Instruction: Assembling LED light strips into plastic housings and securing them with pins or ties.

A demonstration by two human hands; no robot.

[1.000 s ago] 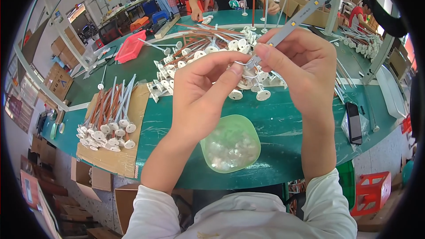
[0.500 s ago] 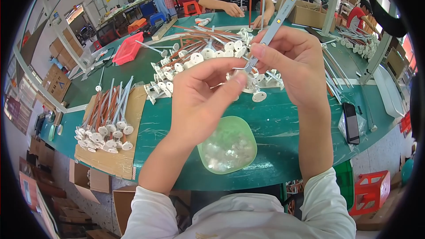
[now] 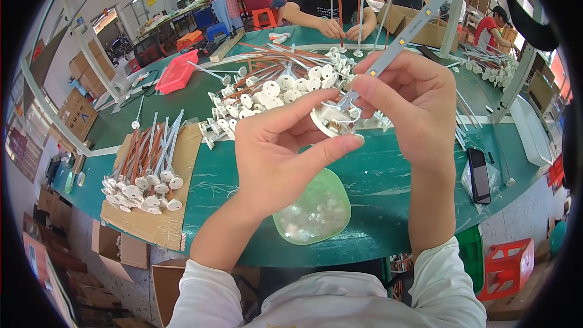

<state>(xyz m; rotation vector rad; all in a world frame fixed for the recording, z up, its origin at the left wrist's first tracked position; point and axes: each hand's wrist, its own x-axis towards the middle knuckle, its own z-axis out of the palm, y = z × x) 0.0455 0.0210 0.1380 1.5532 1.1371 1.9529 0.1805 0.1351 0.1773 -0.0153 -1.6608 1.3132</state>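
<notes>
My left hand [image 3: 276,155] grips a round white plastic base [image 3: 322,126] between thumb and fingers, its hollow side with wires facing up. Pinched in my right hand [image 3: 416,106] is a narrow grey LED strip [image 3: 403,40], slanting up to the right, its lower end at the base. Whether the two are joined I cannot tell. Below my hands stands a translucent green bowl [image 3: 337,185] with small clear pieces in it. Just beyond them lies a pile of white round bases [image 3: 270,90] with brown and grey strips attached.
On the left, more strips with white bases [image 3: 143,185] lie on a cardboard sheet [image 3: 170,222]. A phone [image 3: 478,173] rests at the right of the green table [image 3: 388,206]. A red basket [image 3: 176,70] sits farther back. Across the table a person [image 3: 331,6] handles upright strips.
My left hand has turned, bringing the white base's hollow side into view. The LED strip in my right hand has shifted slightly right and down.
</notes>
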